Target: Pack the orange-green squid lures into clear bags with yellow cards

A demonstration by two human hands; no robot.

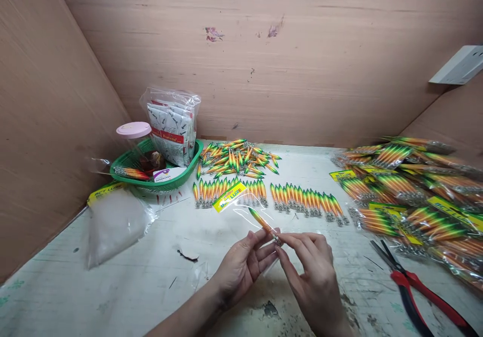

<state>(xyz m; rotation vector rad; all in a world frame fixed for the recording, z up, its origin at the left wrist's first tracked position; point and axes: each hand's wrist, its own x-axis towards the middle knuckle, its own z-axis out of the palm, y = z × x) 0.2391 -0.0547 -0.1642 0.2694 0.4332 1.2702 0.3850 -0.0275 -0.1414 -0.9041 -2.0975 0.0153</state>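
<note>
My left hand (241, 264) holds a clear plastic bag (230, 220) near its lower end, palm up with the fingers curled. The bag has a yellow and green header card (230, 196) reading "BCT LURE". A single fishing lure (259, 219), green at its tip and orange toward the hooks, lies tilted at the bag. My right hand (311, 271) pinches that lure at its hook end between thumb and fingers. Whether the lure's tip is inside the bag or over it, I cannot tell. Behind the hands stand two rows of lures (302, 198).
A loose lure pile (237, 158) lies at the back. Packed bags of lures (411, 186) are heaped on the right, with red-handled pliers (405, 276) before them. On the left are a green basket (169, 182) and a stack of clear bags (113, 226).
</note>
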